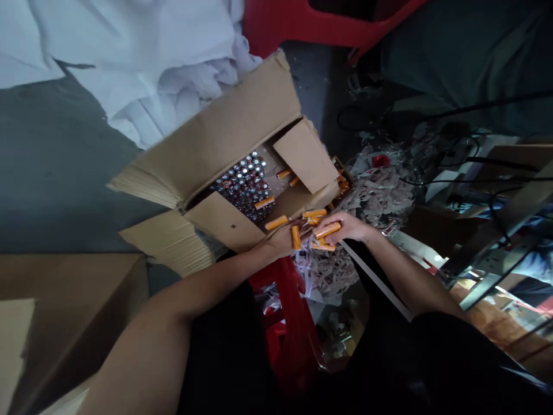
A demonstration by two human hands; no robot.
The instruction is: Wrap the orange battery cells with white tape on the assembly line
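Note:
Several orange cylindrical batteries (295, 237) are gathered in and around my two hands, over the near edge of an open cardboard box (233, 127). My left hand (281, 241) is curled under some of them; its fingers are partly hidden. My right hand (345, 226) grips an orange battery (327, 230) between thumb and fingers, with others close beneath it. Inside the box stand many cells in tight rows, their shiny metal ends (245, 171) facing up. One orange battery (264, 203) lies on top of these rows, and two more lie near the box's right flap.
White cloth or sheeting (142, 57) covers the upper left. A red plastic stool (328, 26) stands at the top, with more red plastic (298, 323) below my hands. Shredded paper (375, 193) lies right of the box. Another cardboard box (78, 323) is at lower left.

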